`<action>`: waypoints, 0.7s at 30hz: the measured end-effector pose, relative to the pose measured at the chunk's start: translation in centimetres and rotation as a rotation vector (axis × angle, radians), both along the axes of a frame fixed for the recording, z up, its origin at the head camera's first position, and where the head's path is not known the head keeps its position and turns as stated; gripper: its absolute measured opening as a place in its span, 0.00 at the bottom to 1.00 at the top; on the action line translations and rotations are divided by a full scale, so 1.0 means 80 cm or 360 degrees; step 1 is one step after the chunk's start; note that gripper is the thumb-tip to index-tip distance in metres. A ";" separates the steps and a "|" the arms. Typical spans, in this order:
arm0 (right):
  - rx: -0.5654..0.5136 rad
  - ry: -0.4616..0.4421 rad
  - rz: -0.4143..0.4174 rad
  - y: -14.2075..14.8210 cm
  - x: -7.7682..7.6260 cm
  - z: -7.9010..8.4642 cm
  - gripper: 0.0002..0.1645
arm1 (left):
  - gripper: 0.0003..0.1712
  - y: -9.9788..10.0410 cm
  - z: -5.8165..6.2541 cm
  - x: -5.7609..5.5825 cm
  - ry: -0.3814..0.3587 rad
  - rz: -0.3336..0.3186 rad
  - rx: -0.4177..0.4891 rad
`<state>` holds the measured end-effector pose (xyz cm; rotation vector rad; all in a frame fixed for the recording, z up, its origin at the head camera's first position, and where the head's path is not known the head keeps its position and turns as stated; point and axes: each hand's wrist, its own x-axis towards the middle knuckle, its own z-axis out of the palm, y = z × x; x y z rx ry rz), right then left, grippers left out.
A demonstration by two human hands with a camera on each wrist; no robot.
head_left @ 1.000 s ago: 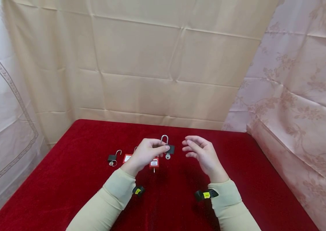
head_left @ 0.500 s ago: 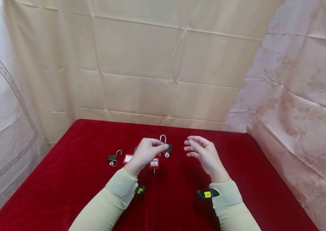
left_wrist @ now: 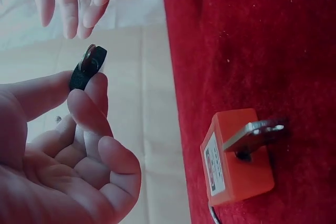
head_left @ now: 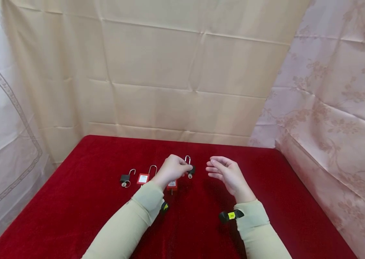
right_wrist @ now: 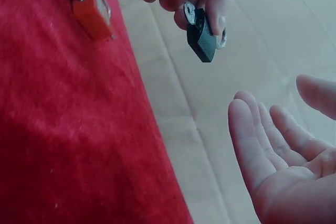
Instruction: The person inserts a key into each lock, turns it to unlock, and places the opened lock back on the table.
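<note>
Between thumb and fingers my left hand (head_left: 173,169) pinches a small black padlock (right_wrist: 202,40) by its body. Its silver shackle (head_left: 187,158) points up and away, and a key (right_wrist: 190,13) sticks out of the bottom. In the left wrist view the padlock (left_wrist: 86,69) shows its key end. To the right of it, apart from the padlock, my right hand (head_left: 226,172) is held up, its fingers relaxed and holding nothing. A red padlock (head_left: 172,184) with a white label and a key lies just under my left hand, its upper part hidden by that hand.
Another red padlock (head_left: 143,178) with a tall shackle lies left of my left wrist. Farther left is a black padlock (head_left: 125,178) with its shackle swung out and a key on a ring. All lie on a red velvet cloth (head_left: 72,216); beige curtains (head_left: 182,72) hang behind.
My left hand has moved slightly right and down with the black padlock, closer to my right hand. More of the tall-shackled red padlock now shows. The right hand has barely moved.
</note>
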<state>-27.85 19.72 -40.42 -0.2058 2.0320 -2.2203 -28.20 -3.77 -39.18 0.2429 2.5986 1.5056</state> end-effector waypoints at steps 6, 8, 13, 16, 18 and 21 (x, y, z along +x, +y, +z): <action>0.0091 -0.0101 -0.0014 0.007 -0.005 -0.012 0.26 | 0.17 0.018 -0.008 -0.014 -0.0019 0.0003 -0.0191; 0.0115 -0.0135 -0.0011 0.009 -0.006 -0.016 0.26 | 0.19 0.023 -0.012 -0.017 -0.0025 0.0010 -0.0237; 0.0150 -0.0189 -0.0002 0.012 -0.011 -0.026 0.27 | 0.17 0.039 -0.012 -0.015 -0.0011 0.0041 -0.0387; 0.0175 -0.0219 -0.0003 0.014 -0.014 -0.032 0.30 | 0.16 0.047 -0.011 -0.013 -0.0015 0.0064 -0.0443; 0.0182 -0.0241 -0.0004 0.014 -0.016 -0.036 0.31 | 0.15 0.052 -0.013 -0.014 -0.0020 0.0081 -0.0462; 0.0204 -0.0263 0.0001 0.014 -0.017 -0.040 0.31 | 0.17 0.057 -0.015 -0.016 -0.0035 0.0102 -0.0504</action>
